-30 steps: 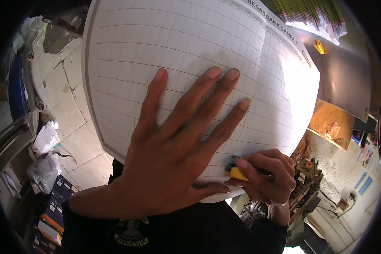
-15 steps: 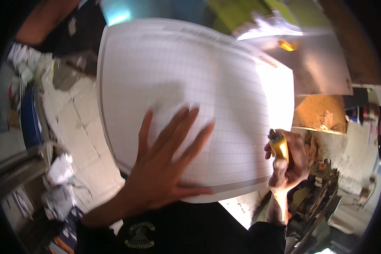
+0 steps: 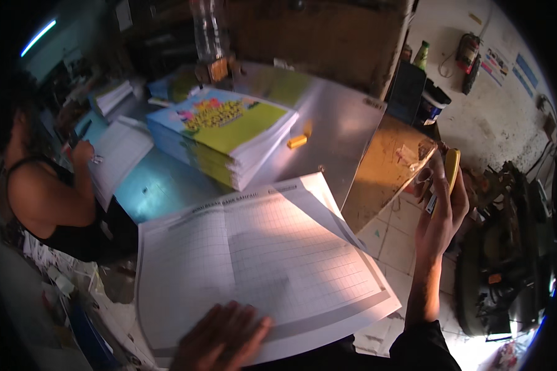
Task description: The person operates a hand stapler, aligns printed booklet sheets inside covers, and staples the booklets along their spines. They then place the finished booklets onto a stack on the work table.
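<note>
A stack of large white gridded sheets [image 3: 254, 266] lies in front of me, its near edge over my lap. My left hand [image 3: 220, 337] rests flat on the near edge of the top sheet, fingers spread. My right hand [image 3: 440, 210] is raised to the right of the sheets, off the table, and grips a yellow utility knife [image 3: 452, 170] held upright. The knife is clear of the paper.
A stack of booklets with green and blue covers [image 3: 229, 133] sits on the metal table [image 3: 334, 123]. A small yellow object [image 3: 297, 141] lies beside it. Another person [image 3: 49, 191] works at the left with papers. A plastic bottle [image 3: 207, 37] stands behind. Machinery [image 3: 507, 260] crowds the right.
My view has dropped from the sheets held close to the whole table. My right hand has lifted the knife away to the right; my left hand has slid to the sheets' near edge.
</note>
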Demonstrator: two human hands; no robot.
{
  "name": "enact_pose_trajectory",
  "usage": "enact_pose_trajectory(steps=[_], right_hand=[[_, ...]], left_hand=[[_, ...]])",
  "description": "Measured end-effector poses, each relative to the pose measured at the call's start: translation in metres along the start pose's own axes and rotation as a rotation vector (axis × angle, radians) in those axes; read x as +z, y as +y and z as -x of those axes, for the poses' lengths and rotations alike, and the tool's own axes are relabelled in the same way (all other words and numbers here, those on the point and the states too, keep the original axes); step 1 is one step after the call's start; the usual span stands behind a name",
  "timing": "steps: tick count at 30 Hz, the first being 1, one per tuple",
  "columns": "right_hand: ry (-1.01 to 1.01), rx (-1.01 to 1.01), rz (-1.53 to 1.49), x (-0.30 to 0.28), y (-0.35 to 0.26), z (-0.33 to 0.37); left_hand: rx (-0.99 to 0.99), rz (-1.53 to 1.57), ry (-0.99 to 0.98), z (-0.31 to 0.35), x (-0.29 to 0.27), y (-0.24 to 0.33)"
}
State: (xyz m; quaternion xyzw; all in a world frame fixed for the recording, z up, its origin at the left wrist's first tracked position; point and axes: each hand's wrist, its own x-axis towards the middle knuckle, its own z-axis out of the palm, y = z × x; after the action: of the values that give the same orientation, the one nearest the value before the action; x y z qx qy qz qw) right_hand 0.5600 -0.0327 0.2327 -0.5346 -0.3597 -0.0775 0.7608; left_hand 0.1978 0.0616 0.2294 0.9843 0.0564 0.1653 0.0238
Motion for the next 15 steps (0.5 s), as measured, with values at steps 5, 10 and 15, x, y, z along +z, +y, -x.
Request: enact_pose_trajectory(steps=[5, 10, 15], right_hand=[[0.152, 0.141, -0.064, -0.009, -0.008, 0.004], [0.074, 0.033, -0.1, -0.001, -0.011, 0.011], [0.086, -0.116, 0.056, -0.025, -0.02, 0.02]], left_hand=[[-0.419, 0.129, 0.182, -0.06, -0.093, -0.04], [-0.626, 0.14, 0.691, -0.059, -0.178, -0.119], [-0.893, 0.596, 1.033, 0.009, -0.15, -0.094]])
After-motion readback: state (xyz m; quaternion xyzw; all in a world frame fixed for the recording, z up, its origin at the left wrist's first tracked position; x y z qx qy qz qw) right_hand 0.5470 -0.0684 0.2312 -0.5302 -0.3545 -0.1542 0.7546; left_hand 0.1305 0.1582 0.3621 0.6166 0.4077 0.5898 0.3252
